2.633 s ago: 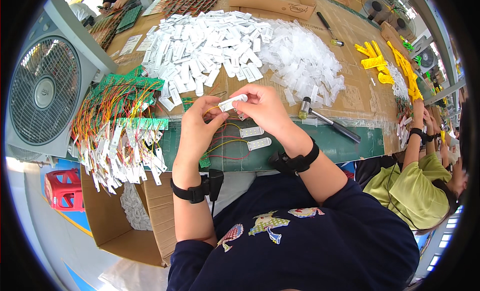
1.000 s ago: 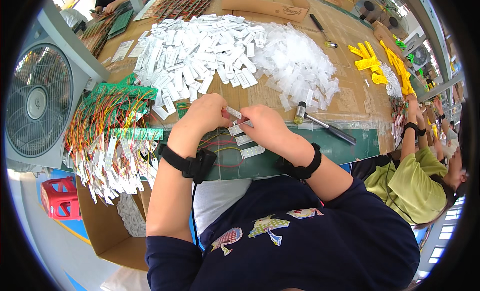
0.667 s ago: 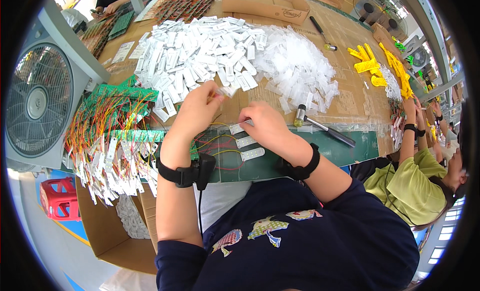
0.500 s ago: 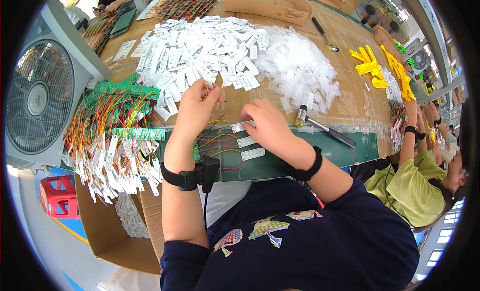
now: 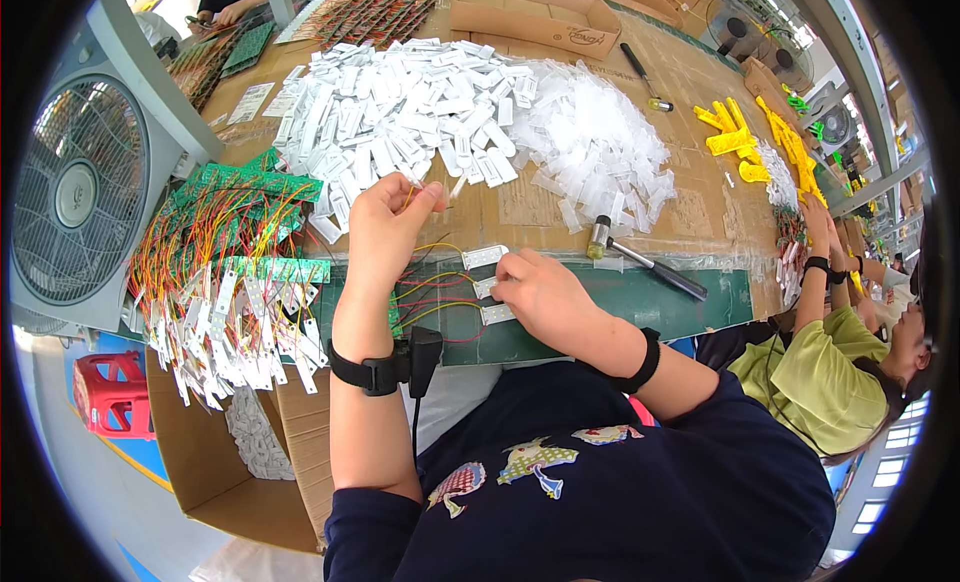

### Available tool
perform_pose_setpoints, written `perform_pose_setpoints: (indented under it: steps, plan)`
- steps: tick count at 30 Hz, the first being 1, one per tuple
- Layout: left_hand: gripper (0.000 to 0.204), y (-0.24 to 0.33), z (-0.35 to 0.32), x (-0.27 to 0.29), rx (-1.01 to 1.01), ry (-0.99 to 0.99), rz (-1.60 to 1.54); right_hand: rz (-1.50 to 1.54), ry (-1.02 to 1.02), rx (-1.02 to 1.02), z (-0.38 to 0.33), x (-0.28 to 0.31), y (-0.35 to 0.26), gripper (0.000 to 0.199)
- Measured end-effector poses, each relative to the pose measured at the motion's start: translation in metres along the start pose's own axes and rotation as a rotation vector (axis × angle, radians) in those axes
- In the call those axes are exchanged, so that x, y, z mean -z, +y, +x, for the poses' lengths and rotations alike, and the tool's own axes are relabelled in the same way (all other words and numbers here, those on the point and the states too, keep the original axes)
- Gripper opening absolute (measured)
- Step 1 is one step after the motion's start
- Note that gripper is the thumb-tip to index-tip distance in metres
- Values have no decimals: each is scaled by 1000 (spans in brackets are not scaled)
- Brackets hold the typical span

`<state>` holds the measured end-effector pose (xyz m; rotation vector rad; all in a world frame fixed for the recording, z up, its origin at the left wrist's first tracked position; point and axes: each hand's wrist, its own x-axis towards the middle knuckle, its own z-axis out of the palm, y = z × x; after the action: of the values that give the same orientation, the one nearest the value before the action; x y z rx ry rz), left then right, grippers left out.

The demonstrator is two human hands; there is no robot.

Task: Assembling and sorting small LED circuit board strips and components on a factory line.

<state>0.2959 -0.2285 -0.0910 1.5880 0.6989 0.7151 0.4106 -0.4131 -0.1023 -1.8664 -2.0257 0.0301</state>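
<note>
My left hand point(image 5: 388, 222) is raised over the near edge of the white housing pile point(image 5: 400, 107), thumb and fingers pinched on thin wire ends that are mostly hidden. My right hand point(image 5: 550, 297) is lower and to the right, its fingertips closed at the right end of the middle small white LED board point(image 5: 484, 288). A second LED board point(image 5: 486, 257) lies just beyond it and a third LED board point(image 5: 497, 314) just nearer. Red and yellow wires point(image 5: 435, 280) run leftward from the three boards, passing behind my left forearm.
Green circuit boards with tangled wires point(image 5: 240, 217) hang over the table's left edge, above a cardboard box point(image 5: 230, 462). Translucent covers point(image 5: 595, 147) are heaped at right, near a hammer point(image 5: 650, 267) and a screwdriver point(image 5: 645, 77). A fan point(image 5: 80, 192) stands left; a co-worker point(image 5: 820, 372) sits right.
My right hand has moved down and toward me, from the farthest LED board to the middle one. The boards have shifted slightly. My left hand stays pinched, a little lower.
</note>
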Motion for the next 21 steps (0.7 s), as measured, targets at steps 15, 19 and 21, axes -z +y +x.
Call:
perform_pose_setpoints:
  steps: [15, 19, 21]
  plan:
    - [26, -1, -5, -24, -142, -29, 654, -210, -27, -664, 111, 5, 96, 16]
    - [29, 5, -3, -38, -10, -228, 941, -153, 4, -648, 98, -1, 107, 14]
    - [28, 8, -2, -43, 49, -278, 1088, -160, 30, -562, 89, -1, 102, 17]
